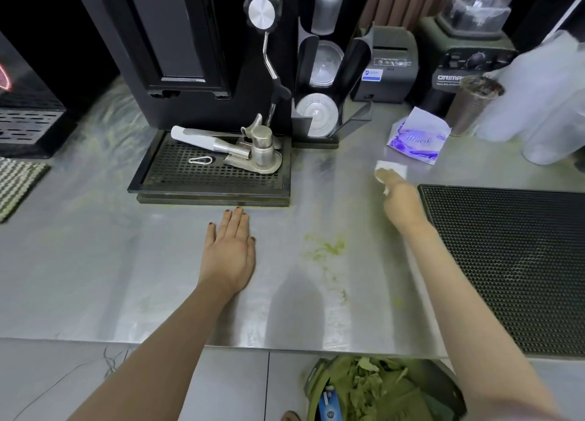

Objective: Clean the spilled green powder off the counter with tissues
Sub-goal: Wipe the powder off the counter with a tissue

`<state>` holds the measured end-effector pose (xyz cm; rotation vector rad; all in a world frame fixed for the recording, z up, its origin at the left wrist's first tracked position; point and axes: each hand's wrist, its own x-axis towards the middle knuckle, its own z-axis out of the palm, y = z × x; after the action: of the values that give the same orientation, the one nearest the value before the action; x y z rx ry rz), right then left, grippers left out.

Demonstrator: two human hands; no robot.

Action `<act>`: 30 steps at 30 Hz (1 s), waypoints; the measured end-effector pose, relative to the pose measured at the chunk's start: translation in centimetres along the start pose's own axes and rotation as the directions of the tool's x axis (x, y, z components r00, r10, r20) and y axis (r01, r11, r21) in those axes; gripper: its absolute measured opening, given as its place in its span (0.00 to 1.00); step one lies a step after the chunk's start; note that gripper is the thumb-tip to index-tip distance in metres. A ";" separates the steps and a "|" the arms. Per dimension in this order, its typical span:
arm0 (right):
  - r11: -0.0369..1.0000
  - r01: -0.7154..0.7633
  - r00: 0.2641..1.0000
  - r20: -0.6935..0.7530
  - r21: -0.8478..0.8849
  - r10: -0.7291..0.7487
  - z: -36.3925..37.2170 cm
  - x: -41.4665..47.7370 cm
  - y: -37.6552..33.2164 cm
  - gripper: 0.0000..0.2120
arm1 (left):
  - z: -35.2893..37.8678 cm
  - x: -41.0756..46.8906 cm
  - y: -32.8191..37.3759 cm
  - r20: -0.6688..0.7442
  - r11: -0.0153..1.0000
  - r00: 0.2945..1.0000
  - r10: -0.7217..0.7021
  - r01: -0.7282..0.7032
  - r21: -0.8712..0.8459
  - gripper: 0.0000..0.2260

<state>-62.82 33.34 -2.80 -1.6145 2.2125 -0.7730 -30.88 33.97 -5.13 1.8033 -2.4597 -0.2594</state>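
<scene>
steel table, green powder spill, one tissue in use

steel table (95, 262): one, brushed and reflective.
green powder (326, 248): one main smear near the table's middle, between the two arms, with fainter specks trailing toward the front edge.
left hand (229, 253): flat on the table, palm down, fingers straight and together, holding nothing, just in front of the drip tray (215, 173).
right hand (402, 205): reaching away, blurred, gripping one white tissue (391, 169) against the table. the tissue is stained greenish where the hand meets it and lies well beyond the main smear.
tissue pack (418, 139): one, purple and white, script reading roughly "mack", just behind the tissue.
blender base (459, 69): one, white lettering "orima", the rest hidden by one metal cup (474, 104).
receipt printer (389, 63): one, with a blue sticker too small to read.
rubber mat (506, 262): one, black, beside the right forearm.
bin (380, 389): one, below the table edge, holding green leaves.
</scene>
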 end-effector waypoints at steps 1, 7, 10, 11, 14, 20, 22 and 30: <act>0.997 -0.061 0.998 -0.007 -0.038 0.061 0.0 1.0 1.3 0.20 | 0.0 0.0 0.0 -0.001 1.000 1.000 0.001 -0.001 -0.002 0.23; 0.999 -0.033 0.990 0.139 0.015 0.030 1.9 -3.2 -1.0 0.20 | 0.0 0.0 0.0 -0.008 1.000 1.000 0.007 -0.007 -0.007 0.23; 0.985 0.166 0.952 0.255 0.042 -0.171 3.9 -9.5 -3.3 0.26 | 0.1 -0.1 0.0 -0.005 1.000 1.000 0.007 -0.007 -0.005 0.23; 0.975 0.213 0.942 0.252 0.067 -0.223 4.2 -10.1 -3.4 0.26 | 0.1 0.0 -0.1 -0.004 1.000 1.000 0.008 -0.008 0.002 0.23; 0.992 0.112 0.989 0.093 0.060 -0.117 1.9 -6.3 -3.1 0.26 | 0.1 0.1 0.0 0.004 1.000 1.000 0.010 -0.010 0.004 0.23; 0.967 -0.207 0.978 -0.020 -0.151 0.206 -1.1 1.6 2.1 0.20 | 0.1 0.1 -0.1 -0.002 1.000 1.000 0.009 -0.009 0.004 0.23; 0.964 -0.225 0.974 -0.031 -0.142 0.223 -0.2 0.8 1.6 0.19 | 0.1 0.1 -0.1 -0.005 1.000 1.000 0.011 -0.011 0.000 0.23; 0.992 0.117 0.967 0.232 -0.041 -0.104 2.7 -11.2 -3.3 0.24 | 0.0 0.0 -0.1 -0.004 1.000 1.000 0.010 -0.010 -0.004 0.23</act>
<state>-55.14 42.49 -3.91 -1.7687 2.0112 -0.5263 -30.82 33.90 -5.17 1.7878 -2.4631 -0.2591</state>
